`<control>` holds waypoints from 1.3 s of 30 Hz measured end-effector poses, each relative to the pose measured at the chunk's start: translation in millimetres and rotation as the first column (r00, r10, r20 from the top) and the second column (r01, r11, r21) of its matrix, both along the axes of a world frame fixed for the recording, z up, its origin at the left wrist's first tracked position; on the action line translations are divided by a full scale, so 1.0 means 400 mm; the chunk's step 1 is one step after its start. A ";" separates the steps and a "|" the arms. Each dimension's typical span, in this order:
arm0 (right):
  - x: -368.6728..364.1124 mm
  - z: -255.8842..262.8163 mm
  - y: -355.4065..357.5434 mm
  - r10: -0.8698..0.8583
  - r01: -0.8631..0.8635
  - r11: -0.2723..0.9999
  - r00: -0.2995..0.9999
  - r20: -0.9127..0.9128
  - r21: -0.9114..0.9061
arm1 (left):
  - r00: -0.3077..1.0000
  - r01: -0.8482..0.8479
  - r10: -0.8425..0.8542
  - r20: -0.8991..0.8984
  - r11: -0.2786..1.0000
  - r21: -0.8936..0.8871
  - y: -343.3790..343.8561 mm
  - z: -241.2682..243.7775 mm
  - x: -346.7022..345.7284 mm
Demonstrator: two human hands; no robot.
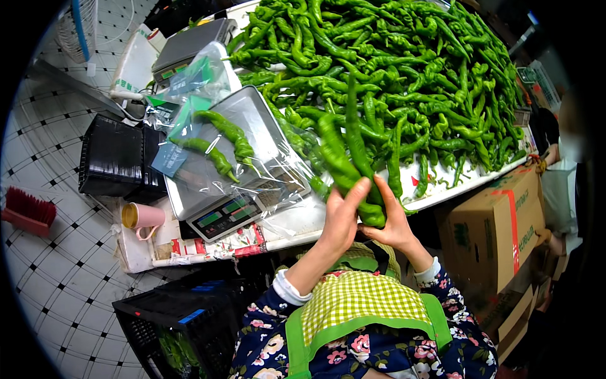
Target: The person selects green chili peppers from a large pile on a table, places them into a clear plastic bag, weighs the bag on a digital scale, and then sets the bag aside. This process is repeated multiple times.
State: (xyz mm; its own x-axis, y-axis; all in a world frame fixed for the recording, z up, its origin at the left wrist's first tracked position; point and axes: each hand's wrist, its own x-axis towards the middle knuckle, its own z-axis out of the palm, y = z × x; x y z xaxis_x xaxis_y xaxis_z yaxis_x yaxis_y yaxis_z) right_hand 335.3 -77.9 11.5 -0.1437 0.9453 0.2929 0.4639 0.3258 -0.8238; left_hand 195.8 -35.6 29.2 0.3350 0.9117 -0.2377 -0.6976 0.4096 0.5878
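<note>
Close to the table's front edge, my left hand and my right hand together hold several long green peppers, tips pointing away from me. A large heap of green peppers covers the white table beyond them. Left of my hands stands a digital scale with a metal tray. Clear plastic bags lie over the tray, and two green peppers rest there; whether they are inside a bag I cannot tell.
A second scale stands at the back left. A pink mug sits at the table's left corner. Black crates stand on the floor, another crate below the table. Right are a cardboard box and another person's hand.
</note>
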 end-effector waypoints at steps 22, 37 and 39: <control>0.244 0.041 -0.163 -0.209 -0.617 0.531 0.568 -0.796 -0.580 | -0.394 0.280 0.803 -0.448 0.569 0.774 -0.021 -0.017 -0.282; -0.307 -0.011 0.250 0.126 -0.533 0.730 0.720 -0.682 -0.428 | -0.262 0.229 0.890 -0.374 0.434 0.871 -0.021 0.010 -0.301; -0.332 0.035 0.282 0.247 -0.449 0.774 0.864 -0.439 -0.447 | -0.288 0.204 0.879 -0.380 0.444 0.873 -0.012 0.009 -0.312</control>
State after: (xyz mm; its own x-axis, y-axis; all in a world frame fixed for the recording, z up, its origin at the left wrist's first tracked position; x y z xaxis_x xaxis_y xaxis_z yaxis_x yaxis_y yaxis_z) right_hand 202.4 35.1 25.5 -0.4813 0.8667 -0.1309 0.0653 -0.1135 -0.9914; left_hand 71.0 -40.4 32.6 -0.1334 0.6579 0.7412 0.8345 -0.3289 0.4422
